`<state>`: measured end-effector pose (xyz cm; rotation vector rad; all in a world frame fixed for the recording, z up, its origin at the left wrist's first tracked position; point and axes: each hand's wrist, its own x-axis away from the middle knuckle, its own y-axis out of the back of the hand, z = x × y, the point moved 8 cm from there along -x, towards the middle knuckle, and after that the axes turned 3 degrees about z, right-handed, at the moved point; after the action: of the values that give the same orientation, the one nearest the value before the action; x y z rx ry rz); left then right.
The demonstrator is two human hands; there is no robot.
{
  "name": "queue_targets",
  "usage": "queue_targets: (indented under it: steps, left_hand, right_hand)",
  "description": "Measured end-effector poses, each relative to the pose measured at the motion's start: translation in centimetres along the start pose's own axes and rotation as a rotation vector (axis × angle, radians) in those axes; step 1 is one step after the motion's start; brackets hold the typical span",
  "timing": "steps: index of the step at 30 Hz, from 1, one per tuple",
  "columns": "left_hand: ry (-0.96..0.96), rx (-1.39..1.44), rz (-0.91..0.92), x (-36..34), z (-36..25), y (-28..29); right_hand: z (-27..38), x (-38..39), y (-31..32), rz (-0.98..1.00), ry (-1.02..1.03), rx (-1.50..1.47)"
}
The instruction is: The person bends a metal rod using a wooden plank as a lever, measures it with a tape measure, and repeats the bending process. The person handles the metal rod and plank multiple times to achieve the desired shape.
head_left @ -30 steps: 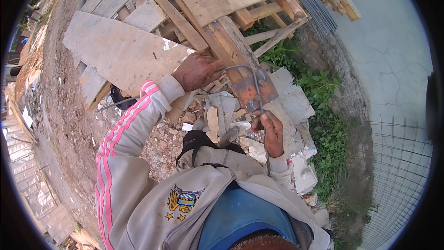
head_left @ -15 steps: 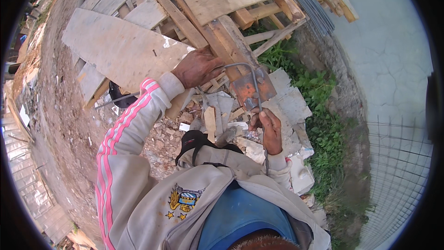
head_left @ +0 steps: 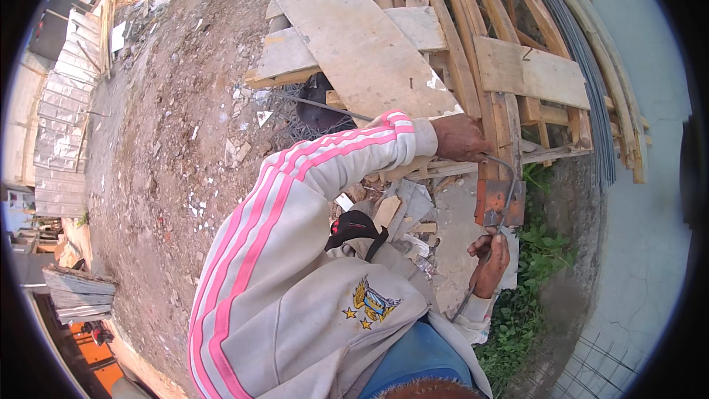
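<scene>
My left hand (head_left: 458,139) is closed on a bent steel rod (head_left: 511,170) near its upper arm, just above a rusty orange metal plate (head_left: 489,201) on a wooden beam. The rod runs across the plate, turns down and continues to my right hand (head_left: 489,266), which is closed round it below the plate, fingertips curled. Another thin straight bar (head_left: 310,100) lies beyond my left sleeve, its far end hidden behind my arm.
Stacked planks and boards (head_left: 347,33) lie ahead, with long steel bars (head_left: 598,125) at the right. A pale cracked surface (head_left: 635,214), weeds (head_left: 509,332) and wire mesh (head_left: 591,369) border the right. Rubble ground (head_left: 162,155) and corrugated sheets (head_left: 63,118) fill the left.
My view has swung leftward, so the boards, plate and both hands appear farther right, and more ground shows at left. Both hands keep their hold on the rod.
</scene>
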<state>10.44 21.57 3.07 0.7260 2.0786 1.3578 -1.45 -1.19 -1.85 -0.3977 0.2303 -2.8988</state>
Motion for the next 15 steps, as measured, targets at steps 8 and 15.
queue_targets:
  steps: [8, 15]
  left_hand:
    - [-0.006, -0.004, -0.046, -0.2, 0.1, 0.1]
    - [-0.022, 0.021, -0.092, -0.6, -0.1, 1.1]
  right_hand:
    - [0.4, -0.2, 0.2, 0.029, -0.002, -0.013]
    - [0.3, -0.6, 0.7, 0.093, 0.012, -0.02]
